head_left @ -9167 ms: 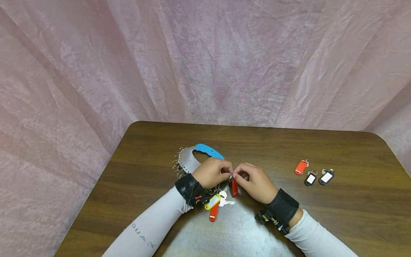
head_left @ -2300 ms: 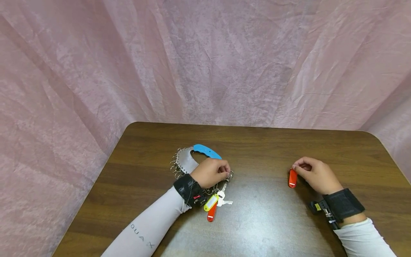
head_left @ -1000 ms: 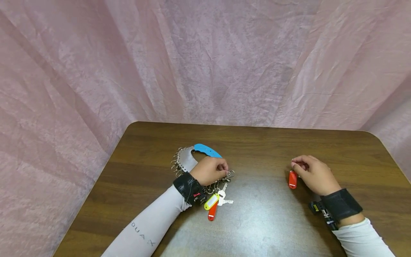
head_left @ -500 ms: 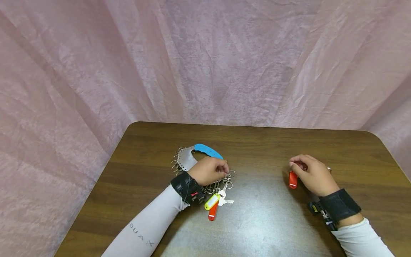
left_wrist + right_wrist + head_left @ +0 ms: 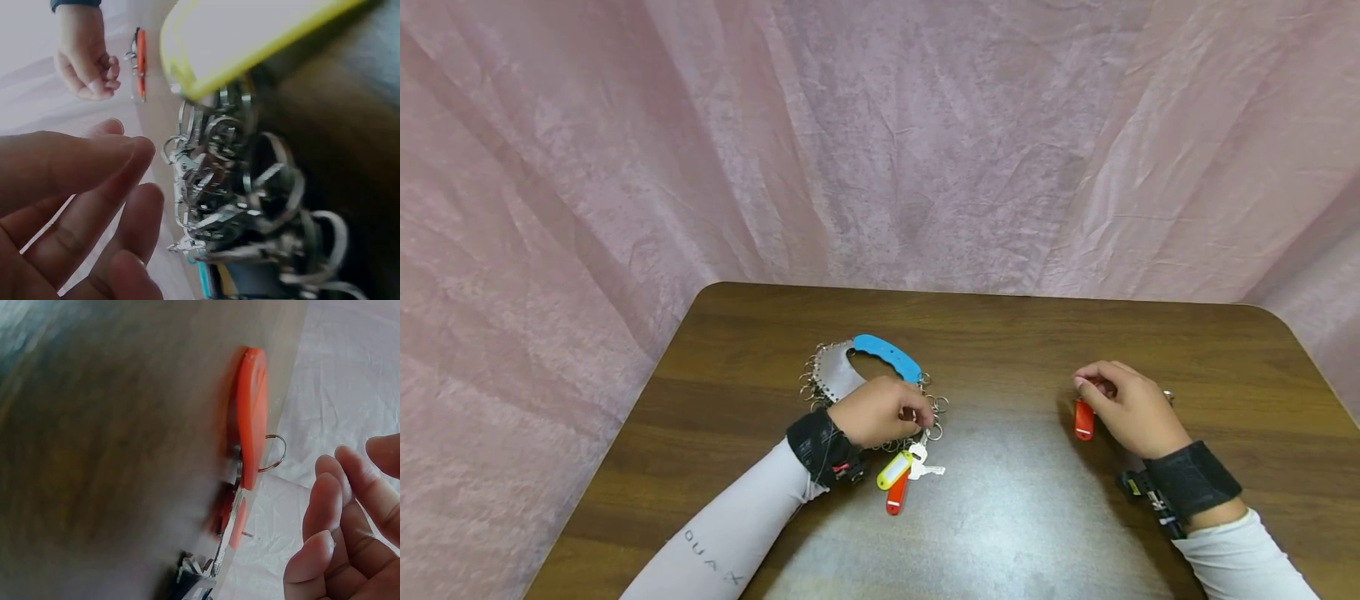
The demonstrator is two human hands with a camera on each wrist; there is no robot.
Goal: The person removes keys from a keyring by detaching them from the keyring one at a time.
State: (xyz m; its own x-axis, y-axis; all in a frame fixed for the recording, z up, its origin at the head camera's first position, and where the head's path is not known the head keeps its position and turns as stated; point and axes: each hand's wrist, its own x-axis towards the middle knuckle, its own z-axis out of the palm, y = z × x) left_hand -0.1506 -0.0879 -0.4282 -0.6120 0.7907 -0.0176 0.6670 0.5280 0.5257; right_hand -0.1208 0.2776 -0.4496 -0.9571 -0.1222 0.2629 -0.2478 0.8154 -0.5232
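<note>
In the head view my left hand point(image 5: 874, 413) hovers over a crescent metal key holder point(image 5: 835, 372) with a blue handle point(image 5: 887, 352) and small rings along its edge. The left wrist view shows its thumb and fingertips loosely bent beside the metal clips point(image 5: 231, 181), gripping nothing. Just below hang a yellow key tag point(image 5: 894, 471), a red key tag point(image 5: 897, 495) and silver keys point(image 5: 925, 470). Over on the right, my right hand point(image 5: 1131, 408) is above a red key tag point(image 5: 1084, 419) lying on the table; its fingers are loose and apart from it point(image 5: 252, 412).
Beside that tag, the right wrist view has a second red tag point(image 5: 238, 525), a key point(image 5: 226, 540) and a dark tag point(image 5: 192, 584), mostly covered by the hand in the head view. A pink curtain point(image 5: 880, 150) stands behind the brown table point(image 5: 1000, 333).
A red key tag has gone from the holder to the right side with my right hand, which has since let go of it. My left hand has just shifted slightly left and nearer, off the ring.
</note>
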